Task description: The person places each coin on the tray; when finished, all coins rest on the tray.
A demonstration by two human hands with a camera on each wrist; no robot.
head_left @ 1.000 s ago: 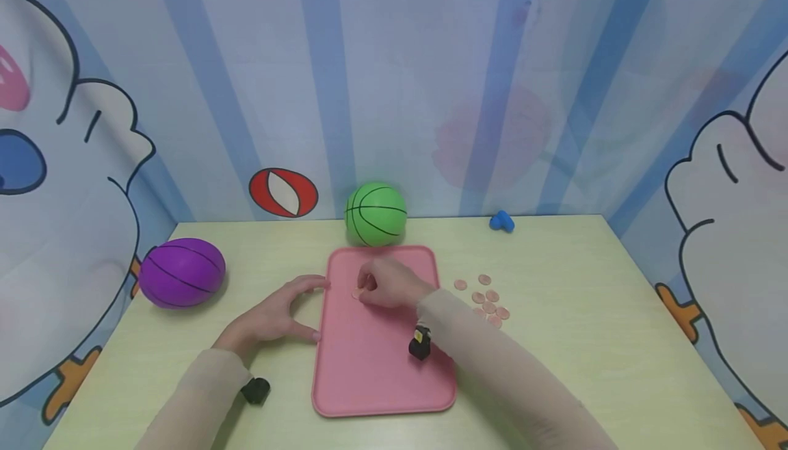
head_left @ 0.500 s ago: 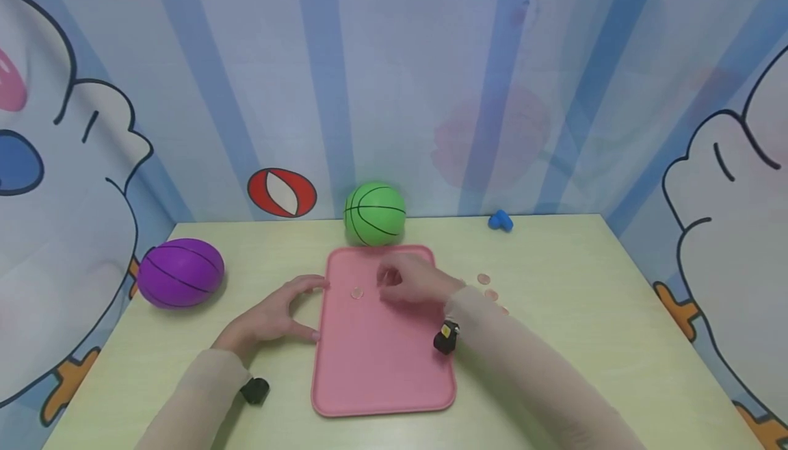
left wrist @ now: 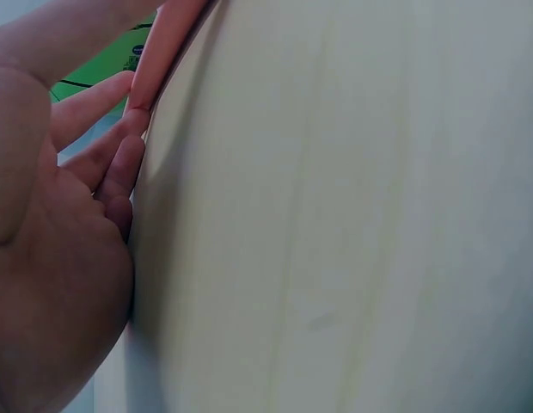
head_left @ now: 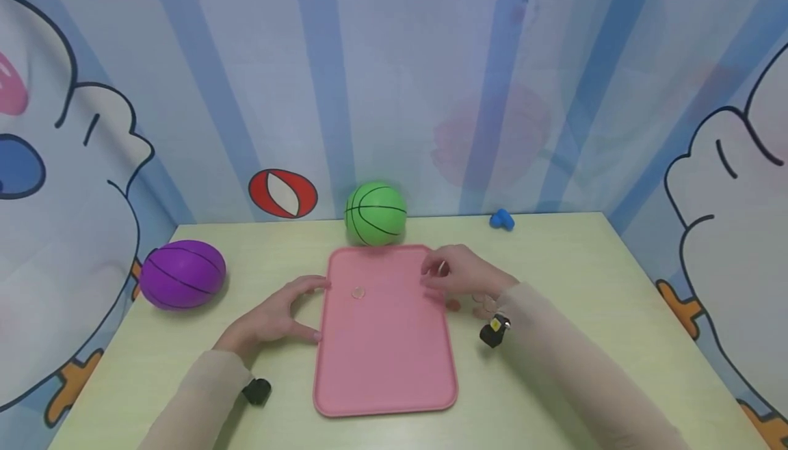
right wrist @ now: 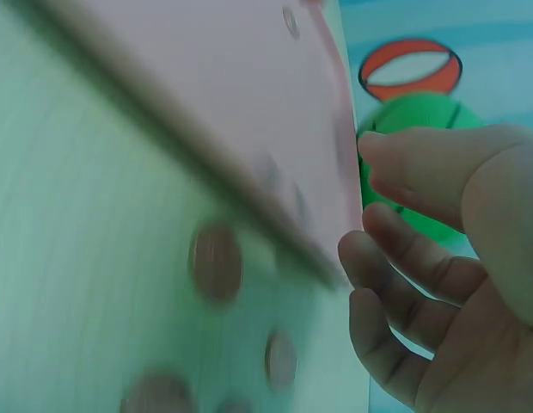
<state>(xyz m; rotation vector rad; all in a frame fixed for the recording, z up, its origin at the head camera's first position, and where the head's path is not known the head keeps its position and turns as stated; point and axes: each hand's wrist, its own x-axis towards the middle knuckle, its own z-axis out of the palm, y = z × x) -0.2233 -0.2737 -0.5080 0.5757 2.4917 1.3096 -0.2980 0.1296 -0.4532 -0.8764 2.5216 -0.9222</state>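
Note:
A pink tray (head_left: 386, 361) lies on the table, with one small round coin (head_left: 358, 293) in its upper left part. My left hand (head_left: 273, 313) rests at the tray's left side, fingertips and thumb touching the rim. In the left wrist view its fingers (left wrist: 94, 107) meet the tray edge (left wrist: 163, 52). Over the tray's upper right edge is my right hand (head_left: 464, 270), fingers loosely bent and apart from the thumb. Nothing shows between them in the right wrist view. Several copper-pink coins (right wrist: 217, 262) lie right of the tray, partly hidden by this hand and sleeve in the head view.
Behind the tray sits a green ball (head_left: 376, 214). A purple ball (head_left: 182, 275) stands at the table's left. A small blue object (head_left: 502, 220) lies near the back edge, right of centre. A printed cloth (head_left: 400, 81) hangs behind the table.
My right hand has moved right, from above the coin in the tray to the tray's right edge, leaving that coin uncovered. The left hand stays in place.

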